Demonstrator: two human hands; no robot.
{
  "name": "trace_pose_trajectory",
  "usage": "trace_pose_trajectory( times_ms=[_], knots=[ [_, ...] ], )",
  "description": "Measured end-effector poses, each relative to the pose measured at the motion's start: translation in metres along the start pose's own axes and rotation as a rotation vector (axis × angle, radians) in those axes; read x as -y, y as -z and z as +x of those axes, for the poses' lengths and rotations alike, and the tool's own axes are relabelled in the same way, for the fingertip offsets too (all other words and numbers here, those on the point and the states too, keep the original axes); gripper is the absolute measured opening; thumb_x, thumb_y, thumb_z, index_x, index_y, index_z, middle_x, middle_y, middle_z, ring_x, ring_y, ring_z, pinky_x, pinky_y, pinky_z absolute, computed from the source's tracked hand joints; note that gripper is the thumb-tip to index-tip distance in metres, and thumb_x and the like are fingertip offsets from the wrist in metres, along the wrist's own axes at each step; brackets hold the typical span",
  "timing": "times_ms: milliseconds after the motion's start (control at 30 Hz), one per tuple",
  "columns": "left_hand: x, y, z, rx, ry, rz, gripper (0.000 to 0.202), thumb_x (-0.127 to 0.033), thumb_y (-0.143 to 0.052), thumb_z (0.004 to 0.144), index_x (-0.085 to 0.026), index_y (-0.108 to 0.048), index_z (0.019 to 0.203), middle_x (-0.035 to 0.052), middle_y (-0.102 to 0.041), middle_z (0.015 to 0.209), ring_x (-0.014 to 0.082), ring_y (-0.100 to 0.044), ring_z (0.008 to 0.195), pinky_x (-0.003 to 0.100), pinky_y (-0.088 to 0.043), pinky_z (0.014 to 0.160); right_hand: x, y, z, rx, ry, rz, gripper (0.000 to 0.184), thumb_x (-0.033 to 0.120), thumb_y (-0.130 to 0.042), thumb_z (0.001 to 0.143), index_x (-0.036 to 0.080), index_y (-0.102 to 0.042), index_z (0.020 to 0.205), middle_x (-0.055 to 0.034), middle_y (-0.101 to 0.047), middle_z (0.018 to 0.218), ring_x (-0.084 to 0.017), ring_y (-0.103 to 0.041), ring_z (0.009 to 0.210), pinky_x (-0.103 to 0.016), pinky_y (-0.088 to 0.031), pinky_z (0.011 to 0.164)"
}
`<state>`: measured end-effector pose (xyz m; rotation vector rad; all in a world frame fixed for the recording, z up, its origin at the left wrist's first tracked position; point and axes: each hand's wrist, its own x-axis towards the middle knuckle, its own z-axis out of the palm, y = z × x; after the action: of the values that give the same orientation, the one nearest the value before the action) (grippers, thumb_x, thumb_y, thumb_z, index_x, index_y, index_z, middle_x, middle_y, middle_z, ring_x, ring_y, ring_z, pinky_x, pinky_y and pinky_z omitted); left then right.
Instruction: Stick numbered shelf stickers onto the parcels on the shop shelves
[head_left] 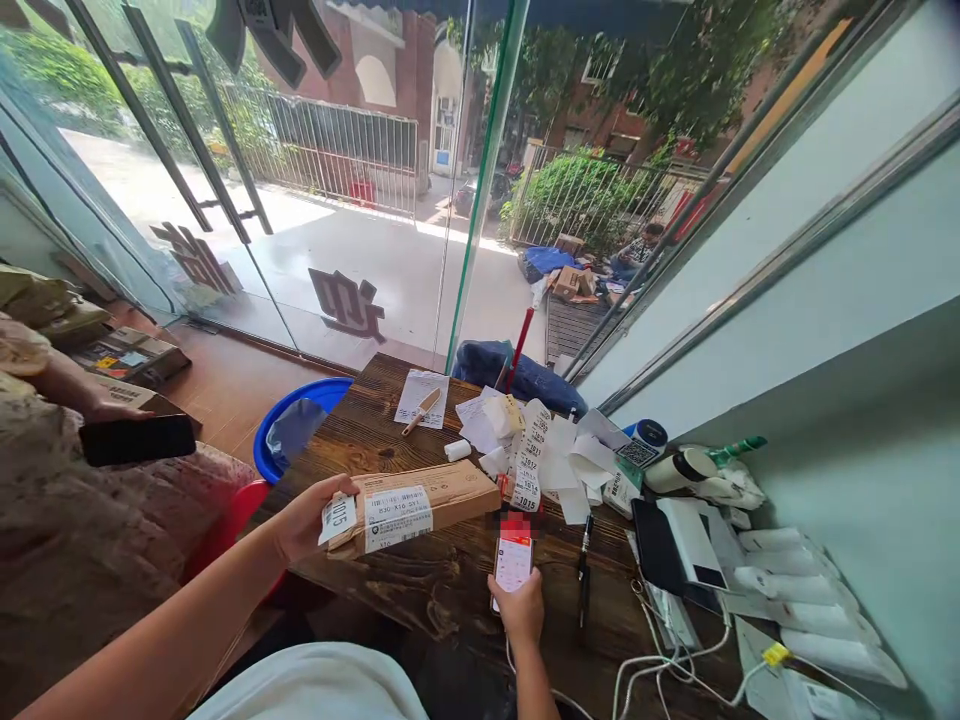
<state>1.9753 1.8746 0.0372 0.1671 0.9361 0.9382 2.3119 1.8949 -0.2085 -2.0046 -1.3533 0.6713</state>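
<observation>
My left hand (pixel 304 520) grips the near end of a long brown cardboard parcel (pixel 442 495) with white shipping labels, holding it just above the dark wooden table (pixel 420 590). My right hand (pixel 517 605) holds a smartphone (pixel 513 560) upright beside the parcel, its lit screen facing me. A black pen (pixel 583 560) lies on the table just right of the phone.
Paper labels and receipts (pixel 540 450) are heaped at mid table, with a label printer (pixel 679 545), white packets (pixel 795 590) and cables (pixel 675 670) to the right. A blue basin (pixel 300 425) stands left of the table. Another person's hand holds a black phone (pixel 137 438) at far left. Glass doors (pixel 337 180) lie beyond.
</observation>
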Motion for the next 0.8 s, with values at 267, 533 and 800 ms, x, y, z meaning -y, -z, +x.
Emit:
trace_pose_trajectory(
  times_ms=[267,533,800],
  knots=[
    [-0.006,0.005,-0.006,0.066,0.004,-0.044,0.08,-0.021,-0.063,0.063,-0.007,-0.034,0.137,0.0127,-0.073,0.094,0.0296,-0.07,0.078,0.032,-0.055,0.065,0.05,0.068,-0.023,0.463,-0.136,0.775,0.07,0.058,-0.08,0.044,0.023,-0.053,0.098,-0.0038,-0.063,0.078,-0.02,-0.059,0.064,-0.032,-0.049,0.057],
    [-0.015,-0.006,-0.016,0.052,-0.009,-0.002,0.081,-0.021,-0.062,0.063,-0.008,-0.032,0.138,0.0123,-0.073,0.093,0.0307,-0.07,0.078,0.033,-0.054,0.063,0.074,0.099,-0.042,0.832,-0.203,0.958,0.101,0.088,-0.059,0.029,0.027,-0.059,0.109,-0.0111,-0.063,0.083,-0.026,-0.059,0.058,-0.041,-0.048,0.053],
    [-0.02,-0.007,-0.018,0.012,-0.029,0.018,0.077,-0.019,-0.062,0.063,-0.008,-0.037,0.135,0.0098,-0.074,0.086,0.0265,-0.069,0.064,0.03,-0.053,0.058,0.105,0.098,-0.05,0.8,-0.109,0.786,0.053,0.061,-0.067,0.058,0.027,-0.07,0.098,-0.0142,-0.066,0.082,-0.034,-0.063,0.077,-0.05,-0.051,0.067]
  ],
)
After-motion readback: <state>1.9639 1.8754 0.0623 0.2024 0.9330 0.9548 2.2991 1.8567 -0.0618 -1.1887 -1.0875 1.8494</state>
